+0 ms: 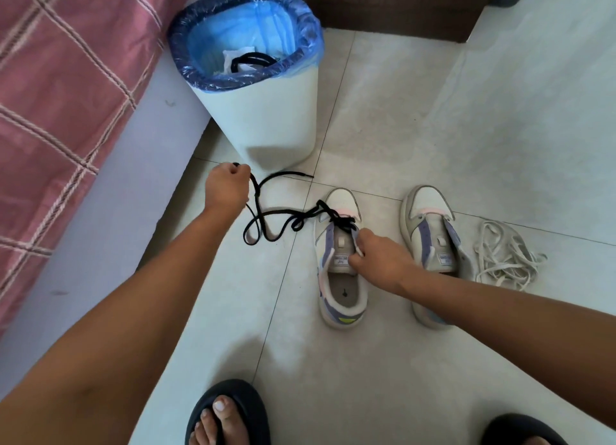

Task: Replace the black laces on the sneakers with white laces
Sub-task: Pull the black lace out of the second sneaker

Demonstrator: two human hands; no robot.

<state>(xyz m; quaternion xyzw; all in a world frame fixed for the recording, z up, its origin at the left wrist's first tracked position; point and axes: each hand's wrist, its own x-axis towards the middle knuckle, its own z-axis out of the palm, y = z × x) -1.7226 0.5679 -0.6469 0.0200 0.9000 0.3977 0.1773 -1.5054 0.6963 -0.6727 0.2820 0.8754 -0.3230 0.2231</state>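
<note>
tongue label on left sneaker, tongue label on right sneaker, print too small to read

A pale tiled floor with thin dark grout lines carries everything here. Two sneakers stand on it side by side, toes pointing away: the left sneaker has a black lace threaded only through its front eyelets, and the slack of that lace trails in loops across the tiles to the left. The right sneaker has no lace. Just beside it on the right lies a loose tangle of white laces. Farther back stands a white bin lined with a blue bag. Two feet in dark slippers rest on the near tiles.
</note>
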